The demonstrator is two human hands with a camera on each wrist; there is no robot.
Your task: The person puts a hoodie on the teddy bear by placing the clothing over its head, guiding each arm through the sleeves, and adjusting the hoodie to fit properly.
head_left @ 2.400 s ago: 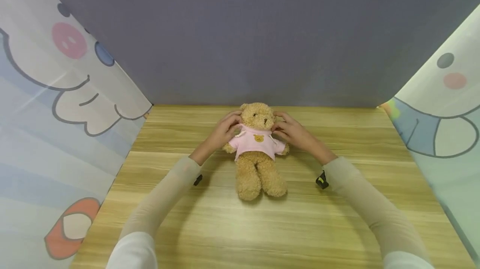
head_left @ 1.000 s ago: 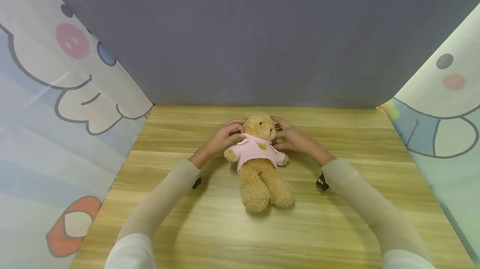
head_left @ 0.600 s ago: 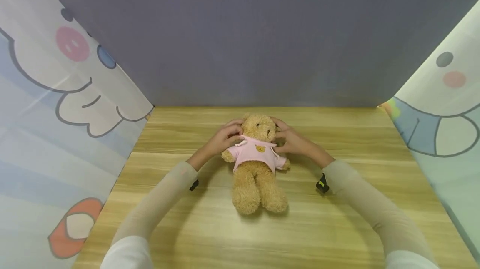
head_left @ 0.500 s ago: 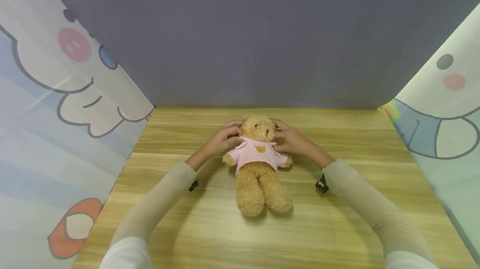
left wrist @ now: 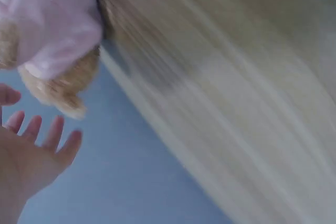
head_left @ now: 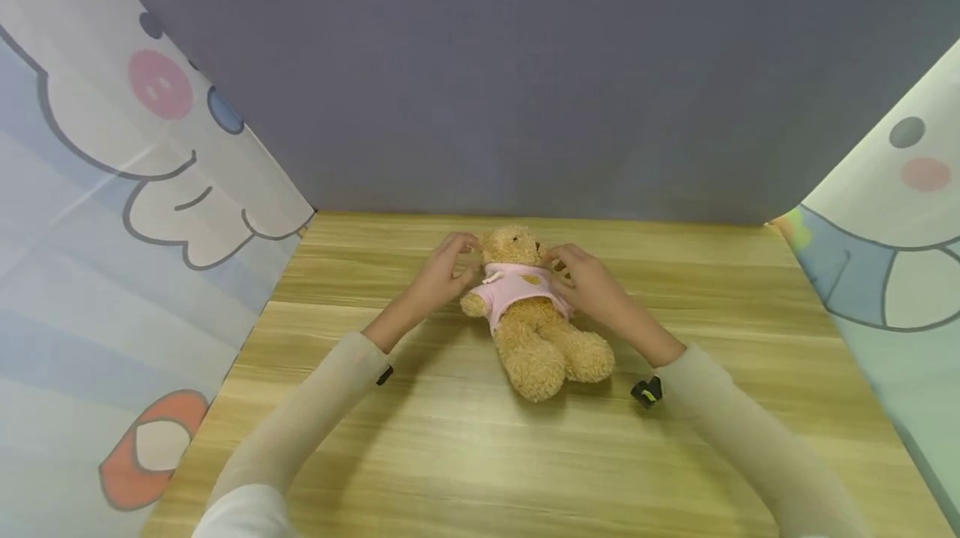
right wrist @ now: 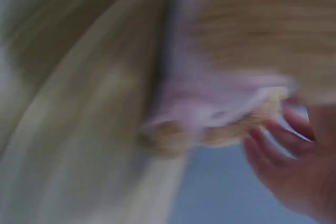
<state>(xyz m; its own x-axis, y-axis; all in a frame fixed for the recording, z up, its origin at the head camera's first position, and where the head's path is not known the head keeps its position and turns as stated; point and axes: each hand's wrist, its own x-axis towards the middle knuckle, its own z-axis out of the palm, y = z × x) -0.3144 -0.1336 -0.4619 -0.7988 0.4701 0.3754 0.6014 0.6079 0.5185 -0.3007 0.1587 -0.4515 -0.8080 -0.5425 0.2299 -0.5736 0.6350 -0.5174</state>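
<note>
A curly-furred tan teddy bear (head_left: 525, 292) in a pink hoodie with a small bear patch lies on its back on the wooden table (head_left: 465, 455), its head far and its legs angled toward the near right. On the left of its head is my left hand (head_left: 444, 271); the left wrist view has these fingers (left wrist: 55, 135) spread and apart from the fur. My right hand (head_left: 592, 280) is at the other side of the head, fingers loosely bent. In the blurred right wrist view its fingertips (right wrist: 257, 135) meet or nearly meet the fur; contact is unclear.
A grey panel (head_left: 510, 80) rises along the table's far edge. Printed cartoon sheets flank it at left (head_left: 75, 271) and right (head_left: 900, 288). Dark wrist devices show beneath both sleeves, one at the left (head_left: 385, 376) and one at the right (head_left: 647, 391).
The bear has swung, its legs moving right and its body slightly away. My left hand has come off its head; my right hand's fingers have loosened at the side.
</note>
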